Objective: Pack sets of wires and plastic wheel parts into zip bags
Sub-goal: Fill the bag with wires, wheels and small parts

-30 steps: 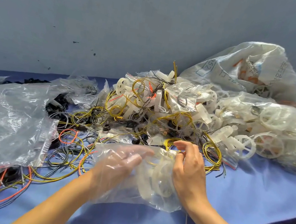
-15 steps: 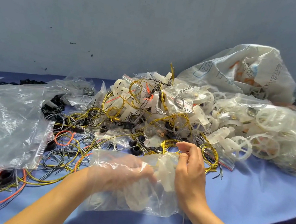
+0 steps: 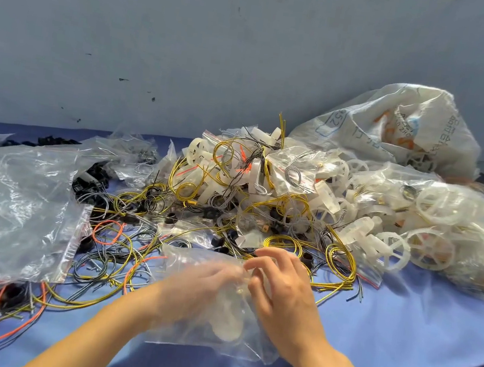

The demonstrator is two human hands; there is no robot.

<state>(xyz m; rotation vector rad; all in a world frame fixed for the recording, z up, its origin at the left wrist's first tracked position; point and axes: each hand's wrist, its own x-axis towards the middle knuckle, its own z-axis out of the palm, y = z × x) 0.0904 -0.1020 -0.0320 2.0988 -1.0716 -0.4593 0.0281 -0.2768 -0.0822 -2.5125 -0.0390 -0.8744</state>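
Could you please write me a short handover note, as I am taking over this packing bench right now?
Left hand: inside the open zip bag, blurred, so its grip is unclear.
Right hand: pinches the bag's mouth edge.
In the bag: white plastic parts; I cannot make out any wire in it.
Loose wires lie left of the bag. Wheel parts and filled small bags are heaped behind it on the blue table.
Done: several small bags hold wires.
Left: complete this set, seal the bag, pack the rest.
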